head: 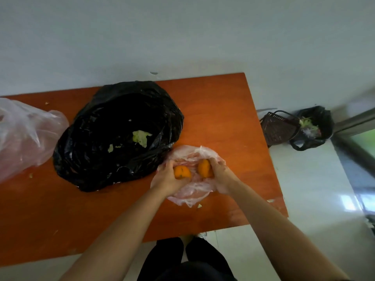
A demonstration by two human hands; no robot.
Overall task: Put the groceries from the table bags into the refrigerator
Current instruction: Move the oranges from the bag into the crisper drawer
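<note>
Table (223, 102), left hand (166, 177) grips orange (182, 173) — right hand (222, 175), second orange (205, 168)

Left orange (182, 172): in crumpled clear bag (190, 153).
Right orange (205, 168): just beside it, same bag.
Black bag (101, 151): open, leaf scraps (142, 137) inside.

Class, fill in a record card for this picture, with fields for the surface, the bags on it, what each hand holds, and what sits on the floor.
surface: orange-brown table
bags on table: large clear bag at the left; black bag in the middle, leaf scraps on it; small clear bag under the hands
left hand: grips the left orange
right hand: grips the right orange
oranges: apart, both over the small clear bag
floor: dark basket beside a black bin bag
</note>
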